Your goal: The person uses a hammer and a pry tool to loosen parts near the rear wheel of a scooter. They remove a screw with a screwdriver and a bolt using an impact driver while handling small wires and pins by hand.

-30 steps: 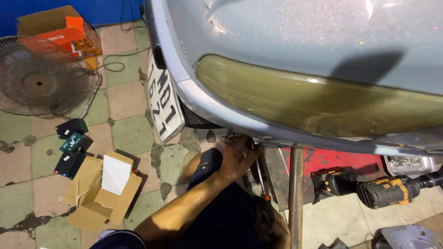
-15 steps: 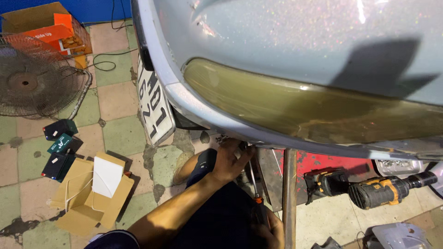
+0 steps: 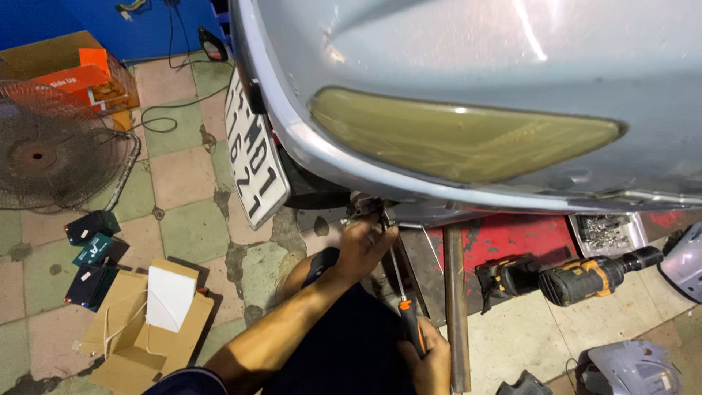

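Tight gap under scooter body

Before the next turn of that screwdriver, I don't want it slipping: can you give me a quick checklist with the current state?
1. Right hand grips the screwdriver handle: ok.
2. Tip seated in the fastener under the silver body panel: cannot tell, hidden.
3. Left hand steadies the part at the tip: ok.
4. Metal post clear of the shaft: ok, beside it, apart.
5. Cordless drill out of the way: ok, on the floor.
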